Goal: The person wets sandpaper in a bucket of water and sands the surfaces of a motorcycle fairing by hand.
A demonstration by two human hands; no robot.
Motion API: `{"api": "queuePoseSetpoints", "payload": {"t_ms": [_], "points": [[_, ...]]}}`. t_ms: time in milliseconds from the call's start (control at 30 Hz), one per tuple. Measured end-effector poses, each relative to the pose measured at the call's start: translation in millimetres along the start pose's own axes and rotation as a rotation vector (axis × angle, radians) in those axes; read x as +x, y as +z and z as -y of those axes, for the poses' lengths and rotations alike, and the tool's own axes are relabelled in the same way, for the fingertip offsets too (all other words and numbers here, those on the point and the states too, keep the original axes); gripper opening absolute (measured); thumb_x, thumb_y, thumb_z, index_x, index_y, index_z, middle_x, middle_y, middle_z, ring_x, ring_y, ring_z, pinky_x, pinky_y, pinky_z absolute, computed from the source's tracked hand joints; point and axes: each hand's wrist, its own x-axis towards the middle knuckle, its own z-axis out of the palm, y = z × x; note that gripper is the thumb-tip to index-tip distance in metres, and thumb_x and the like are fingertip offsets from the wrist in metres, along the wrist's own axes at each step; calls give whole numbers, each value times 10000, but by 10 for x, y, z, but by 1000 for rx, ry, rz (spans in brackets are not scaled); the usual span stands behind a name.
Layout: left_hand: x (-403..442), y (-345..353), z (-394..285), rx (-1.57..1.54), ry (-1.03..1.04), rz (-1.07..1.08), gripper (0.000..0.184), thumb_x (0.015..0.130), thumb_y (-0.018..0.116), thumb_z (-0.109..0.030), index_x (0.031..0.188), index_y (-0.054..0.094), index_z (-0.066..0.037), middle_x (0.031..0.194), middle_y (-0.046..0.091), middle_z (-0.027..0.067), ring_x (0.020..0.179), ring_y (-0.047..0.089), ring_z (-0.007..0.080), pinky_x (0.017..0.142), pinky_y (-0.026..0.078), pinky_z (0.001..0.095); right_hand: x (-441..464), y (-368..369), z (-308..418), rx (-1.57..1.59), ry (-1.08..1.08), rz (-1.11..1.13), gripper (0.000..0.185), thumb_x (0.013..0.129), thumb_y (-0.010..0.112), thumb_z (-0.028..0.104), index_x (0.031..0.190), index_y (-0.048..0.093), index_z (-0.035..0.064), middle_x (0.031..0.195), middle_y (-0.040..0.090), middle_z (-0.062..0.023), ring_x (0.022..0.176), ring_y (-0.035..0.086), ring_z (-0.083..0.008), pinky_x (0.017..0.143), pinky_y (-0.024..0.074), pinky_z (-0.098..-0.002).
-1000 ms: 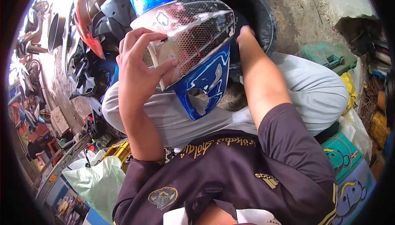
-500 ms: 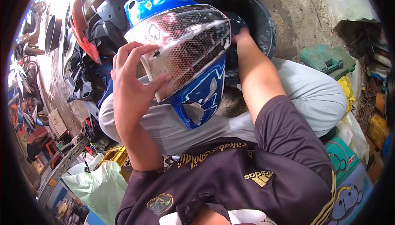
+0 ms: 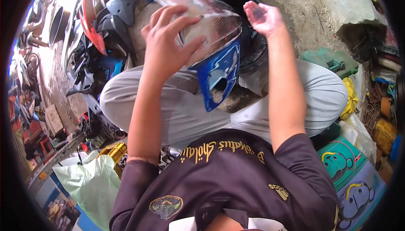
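Observation:
A glossy motorcycle fairing panel (image 3: 219,68), blue with a white and honeycomb-patterned middle, tilts above my lap. My left hand (image 3: 171,41) grips its near left edge, thumb and fingers spread over the pale part. To the right, my right hand (image 3: 265,19) is raised palm up with its fingers cupped. A small dark patch lies in that palm; I cannot make out what it is. Behind the panel stands a black bucket (image 3: 258,58), partly hidden by the panel and my right hand.
Dark and red body panels (image 3: 90,28) are piled at the left. A green plastic case (image 3: 327,60) and a yellow cloth (image 3: 349,98) lie by my right knee. A pale sack (image 3: 90,188) sits at lower left. A concrete block (image 3: 346,3) rises at upper right.
My right hand has come up out of the bucket and turned palm up. The panel and my left hand have shifted up and right, with the panel tipped farther away.

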Motion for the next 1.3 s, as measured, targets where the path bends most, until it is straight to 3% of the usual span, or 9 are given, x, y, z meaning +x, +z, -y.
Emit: {"api": "queuePoseSetpoints", "payload": {"t_ms": [100, 267, 500, 533, 633, 767, 1000, 1100, 1300], "points": [[90, 276, -5, -1, 76, -57, 309, 816, 847, -331, 1110, 834, -234, 1369, 693, 7, 1378, 561, 263, 1060, 360, 504, -389, 233, 94, -187, -13, 12, 423, 1134, 395, 178, 1250, 651, -138, 1189, 745, -262, 1124, 745, -395, 959, 668, -441], [166, 572, -104, 51, 128, -95, 247, 936, 709, -289, 1142, 842, -257, 1384, 698, -11, 1399, 550, 238, 1069, 360, 492, -1128, 627, -3, -511, -53, 22, 447, 1135, 430, 218, 1257, 646, -155, 1188, 738, -280, 1127, 746, -391, 973, 662, -442], [243, 706, -118, 52, 126, -159, 247, 935, 681, -265, 1118, 847, -254, 1344, 718, -15, 1371, 574, 236, 1046, 362, 502, -1736, 735, -359, -799, 41, 115, 471, 1142, 450, 264, 1206, 659, -153, 1178, 738, -281, 1093, 762, -370, 953, 653, -430], [251, 711, -149, 55, 95, -132, 250, 947, 692, -258, 1144, 846, -245, 1378, 716, -16, 1390, 569, 229, 1088, 357, 494, -1735, 713, -425, -794, 6, 95, 470, 1143, 461, 279, 1185, 667, -142, 1166, 741, -279, 1074, 768, -358, 942, 652, -426], [287, 660, -288, -52, 117, -179, 182, 879, 702, -177, 1011, 807, -107, 1260, 712, 105, 1302, 602, 314, 1063, 441, 527, -1843, 780, -441, -868, -76, 118, 464, 1143, 469, 288, 1174, 674, -126, 1145, 748, -271, 1048, 775, -348, 932, 653, -416], [338, 738, -254, -77, 149, -208, 162, 882, 699, -162, 996, 806, -120, 1233, 719, 104, 1271, 618, 318, 998, 479, 474, -1883, 806, -446, -945, -159, 161, 442, 1140, 464, 275, 1039, 686, -94, 991, 741, -219, 903, 767, -301, 842, 656, -399], [334, 692, -252, -63, 154, -207, 154, 879, 712, -152, 997, 804, -117, 1225, 724, 103, 1254, 625, 324, 989, 474, 477, -2030, 655, -569, -1039, -309, 201, 502, 1136, 520, 343, 1117, 731, -112, 1042, 779, -218, 972, 784, -275, 904, 641, -376], [321, 686, -252, -75, 153, -201, 149, 882, 720, -161, 998, 805, -120, 1236, 723, 105, 1267, 622, 327, 993, 460, 482, -2005, 544, -634, -1048, -376, 181, 473, 1113, 534, 300, 1015, 751, -109, 954, 782, -186, 883, 771, -221, 834, 625, -336], [296, 630, -289, -46, 113, -161, 165, 896, 727, -172, 1025, 820, -128, 1271, 725, 115, 1307, 612, 337, 1014, 423, 490, -1773, 316, -492, -1152, -436, 100, 452, 1101, 569, 327, 1053, 784, -67, 1001, 800, -141, 911, 756, -202, 845, 587, -342]]}}
